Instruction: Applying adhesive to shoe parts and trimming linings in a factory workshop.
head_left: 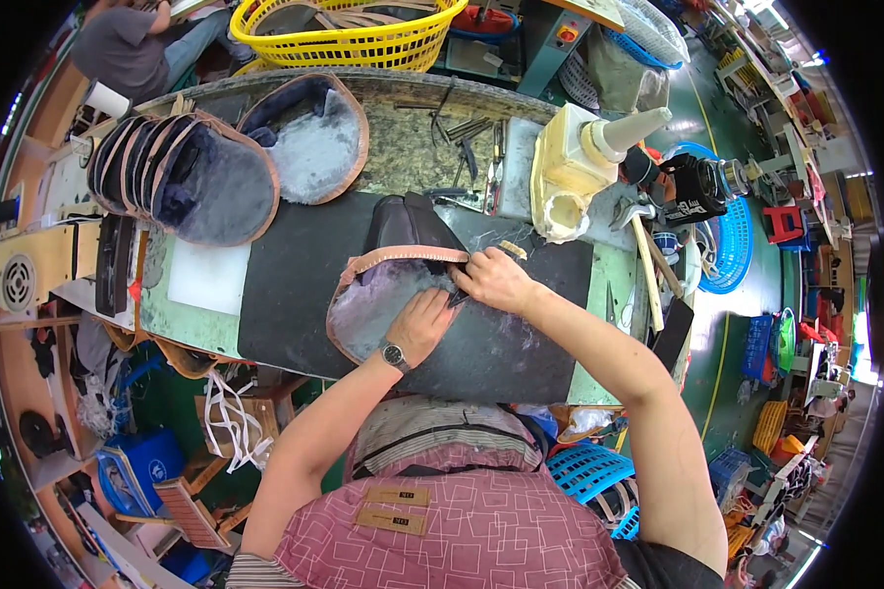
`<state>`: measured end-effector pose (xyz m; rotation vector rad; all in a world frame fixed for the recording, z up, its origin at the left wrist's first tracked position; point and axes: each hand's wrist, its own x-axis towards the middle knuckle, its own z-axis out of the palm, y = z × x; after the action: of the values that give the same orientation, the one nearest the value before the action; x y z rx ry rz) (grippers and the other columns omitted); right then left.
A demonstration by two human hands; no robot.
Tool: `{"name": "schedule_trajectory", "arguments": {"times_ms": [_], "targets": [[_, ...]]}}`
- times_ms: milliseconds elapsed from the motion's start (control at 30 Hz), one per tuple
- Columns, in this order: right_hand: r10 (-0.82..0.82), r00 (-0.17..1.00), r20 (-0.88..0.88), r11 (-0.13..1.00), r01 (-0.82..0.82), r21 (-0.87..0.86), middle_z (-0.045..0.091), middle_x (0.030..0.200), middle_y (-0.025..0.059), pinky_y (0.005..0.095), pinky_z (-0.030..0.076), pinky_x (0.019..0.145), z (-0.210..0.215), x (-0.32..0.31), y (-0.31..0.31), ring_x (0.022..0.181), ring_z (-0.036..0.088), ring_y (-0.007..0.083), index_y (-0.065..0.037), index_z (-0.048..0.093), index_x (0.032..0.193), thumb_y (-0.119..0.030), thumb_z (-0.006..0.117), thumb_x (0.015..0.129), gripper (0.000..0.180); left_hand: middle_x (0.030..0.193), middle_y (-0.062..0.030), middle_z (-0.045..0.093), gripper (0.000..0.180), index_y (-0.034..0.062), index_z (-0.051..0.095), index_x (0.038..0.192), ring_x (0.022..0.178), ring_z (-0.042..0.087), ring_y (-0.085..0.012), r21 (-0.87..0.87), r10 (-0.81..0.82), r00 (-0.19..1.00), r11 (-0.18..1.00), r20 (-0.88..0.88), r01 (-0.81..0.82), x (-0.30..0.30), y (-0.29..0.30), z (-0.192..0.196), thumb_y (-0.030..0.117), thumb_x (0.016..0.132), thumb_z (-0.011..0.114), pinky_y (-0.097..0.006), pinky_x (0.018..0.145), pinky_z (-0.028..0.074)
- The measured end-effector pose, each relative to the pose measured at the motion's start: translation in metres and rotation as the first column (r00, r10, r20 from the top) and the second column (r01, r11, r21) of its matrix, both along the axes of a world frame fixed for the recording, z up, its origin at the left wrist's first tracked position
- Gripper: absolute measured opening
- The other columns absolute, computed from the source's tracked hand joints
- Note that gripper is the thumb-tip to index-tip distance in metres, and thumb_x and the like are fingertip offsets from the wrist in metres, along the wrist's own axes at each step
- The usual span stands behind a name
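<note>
A round-edged piece [363, 309] of black leather, fleece-lined in grey and purple with a pinkish-tan border, lies on a black mat [290, 304] in front of me. My right hand [499, 282] pinches its raised border at the right end. Inside the hollow, my left hand [420, 329], a watch on its wrist, rests along the lining. Its fingers are drawn together at that same right edge, close to the right fingertips; the thumb is hidden. A small dark bit of the edge shows between both hands.
Several similar fleece-lined pieces [221, 187] stand stacked at the left, with another [314, 147] behind. A crusted glue container [570, 157] with a cone-shaped nozzle stands at the right. Nearby lie a hammer [646, 270] and slim hand tools [467, 147]. A yellow basket [349, 49] stands beyond the bench.
</note>
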<state>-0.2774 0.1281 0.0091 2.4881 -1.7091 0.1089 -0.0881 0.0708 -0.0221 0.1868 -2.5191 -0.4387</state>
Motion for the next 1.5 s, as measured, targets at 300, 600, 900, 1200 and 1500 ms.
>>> {"name": "schedule_trajectory", "arguments": {"times_ms": [300,600,900,1200,1500], "targets": [[-0.722,0.249,0.645,0.684,0.397,0.612,0.061,0.065,0.0122,0.0361,0.047,0.060,0.019,0.002,-0.032,0.062,0.060,0.0289,-0.004,0.061,0.077,-0.016,0.057,0.072,0.014,0.101,-0.0156,0.054,0.022,-0.0023,0.052,0.094,0.098,0.050,-0.0295,-0.014,-0.028,0.994,0.999,0.105,0.029,0.001,-0.005,-0.001,0.008,0.074,0.056,-0.038,0.083,0.042],[-0.856,0.438,0.276,0.402,0.224,0.888,0.063,0.067,0.0107,0.0349,0.047,0.066,0.007,0.000,-0.009,0.068,0.063,0.0231,-0.017,0.062,0.102,-0.023,0.059,0.071,0.032,0.110,-0.0172,0.049,0.030,0.0003,0.048,0.102,0.099,0.047,-0.0307,0.162,-0.024,0.981,0.987,0.194,-0.008,-0.004,-0.007,0.007,0.007,0.073,0.050,-0.042,0.084,0.038],[-0.346,-0.386,0.855,0.753,0.429,0.499,0.058,0.077,-0.0007,0.0271,0.044,0.072,0.071,-0.038,0.055,0.073,0.056,0.0122,-0.002,0.058,0.092,-0.010,0.057,0.077,0.017,0.109,-0.0135,0.051,0.044,0.0008,0.050,0.108,0.105,0.045,-0.0295,0.132,0.021,0.839,0.985,0.544,-0.110,-0.038,-0.027,0.036,0.024,0.072,0.059,-0.041,0.092,0.034],[-0.435,0.129,0.891,0.603,0.777,0.182,0.055,0.056,0.0030,0.0218,0.042,0.046,0.038,-0.110,0.042,0.049,0.051,0.0073,0.002,0.056,0.071,-0.013,0.061,0.081,0.019,0.088,-0.0236,0.055,0.031,-0.0081,0.052,0.098,0.078,0.057,-0.0247,-0.470,0.425,0.681,0.873,0.597,-0.133,-0.068,0.008,0.008,0.015,0.078,0.049,-0.032,0.062,0.051],[-0.234,-0.796,0.558,0.602,0.332,0.727,0.055,0.055,0.0057,0.0227,0.044,0.038,0.015,-0.103,0.086,0.041,0.053,0.0131,-0.006,0.048,0.078,-0.035,0.054,0.086,0.030,0.093,-0.0122,0.062,0.023,0.0069,0.060,0.098,0.080,0.060,-0.0299,0.546,0.077,0.797,0.690,0.599,-0.476,-0.054,-0.058,0.009,0.024,0.084,0.052,-0.036,0.068,0.047]]}}
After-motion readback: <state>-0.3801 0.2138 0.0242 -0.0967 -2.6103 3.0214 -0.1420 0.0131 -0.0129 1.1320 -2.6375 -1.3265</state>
